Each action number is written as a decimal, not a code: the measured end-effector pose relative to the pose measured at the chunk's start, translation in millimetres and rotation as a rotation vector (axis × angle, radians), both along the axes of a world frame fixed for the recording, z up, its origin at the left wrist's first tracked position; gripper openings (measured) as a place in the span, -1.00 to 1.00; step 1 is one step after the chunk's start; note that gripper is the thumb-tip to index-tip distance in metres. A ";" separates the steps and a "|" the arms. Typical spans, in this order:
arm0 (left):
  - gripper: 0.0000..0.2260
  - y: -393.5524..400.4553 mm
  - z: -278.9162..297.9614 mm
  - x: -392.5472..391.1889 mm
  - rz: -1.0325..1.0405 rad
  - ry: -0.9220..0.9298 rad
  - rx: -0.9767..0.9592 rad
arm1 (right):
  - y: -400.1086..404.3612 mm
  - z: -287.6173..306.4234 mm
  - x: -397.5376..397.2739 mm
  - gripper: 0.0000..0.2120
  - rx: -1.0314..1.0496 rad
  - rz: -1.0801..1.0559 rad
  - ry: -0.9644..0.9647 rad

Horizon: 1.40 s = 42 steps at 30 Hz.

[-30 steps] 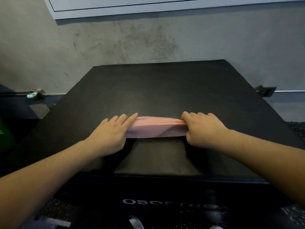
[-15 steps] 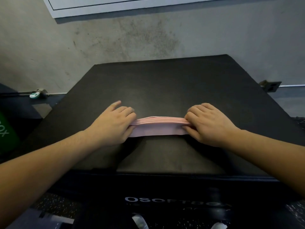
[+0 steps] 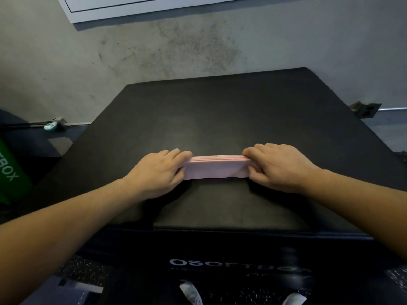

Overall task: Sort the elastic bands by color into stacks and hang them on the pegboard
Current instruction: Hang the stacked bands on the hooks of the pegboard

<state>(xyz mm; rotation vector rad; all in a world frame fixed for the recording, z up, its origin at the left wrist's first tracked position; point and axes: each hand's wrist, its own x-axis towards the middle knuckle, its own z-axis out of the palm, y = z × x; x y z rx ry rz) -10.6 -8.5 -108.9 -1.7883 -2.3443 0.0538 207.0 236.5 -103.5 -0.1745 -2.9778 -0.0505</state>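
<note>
1. The stack of pink elastic bands (image 3: 217,168) lies flat on the black padded surface (image 3: 220,111), straight ahead of me and between my two hands, toward the near half of the top

2. Its long axis runs left to right across my view, so each short end points at one hand; the layered edges show along the far long side

3. My left hand (image 3: 158,172) is at the left end, fingers curled over the top of the stack and the thumb side tucked against the near edge, so I have that end pinched

4. My right hand (image 3: 279,167) does the same at the right end, fingers bent over the top and gripping the bands; how far the thumb goes underneath I cannot tell

5. Neither hand is nearer than the other: both are touching the stack, one at each end, with the middle stretch of pink bare between them

6. I judge the pink pile to be squared up and ready to lift; because I hold it by both ends along its length, it should come up level if both hands rise together, and it may sag or fan in the middle if one end leads

7. No pegboard shows here, only the grey wall (image 3: 154,51) behind the surface, so I will have to turn to find it
</note>
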 end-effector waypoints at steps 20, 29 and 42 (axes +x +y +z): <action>-0.74 -188.0 55.2 42.0 0.313 0.073 0.185 | -136.2 50.7 -81.3 -0.82 -0.238 0.247 0.029; -0.90 -360.4 43.3 75.0 0.706 -0.035 0.290 | -297.2 53.6 -159.2 -0.83 -0.268 0.655 0.064; -0.73 -452.1 51.7 63.9 1.146 0.021 0.385 | -446.1 50.0 -243.6 -0.81 -0.289 0.729 0.158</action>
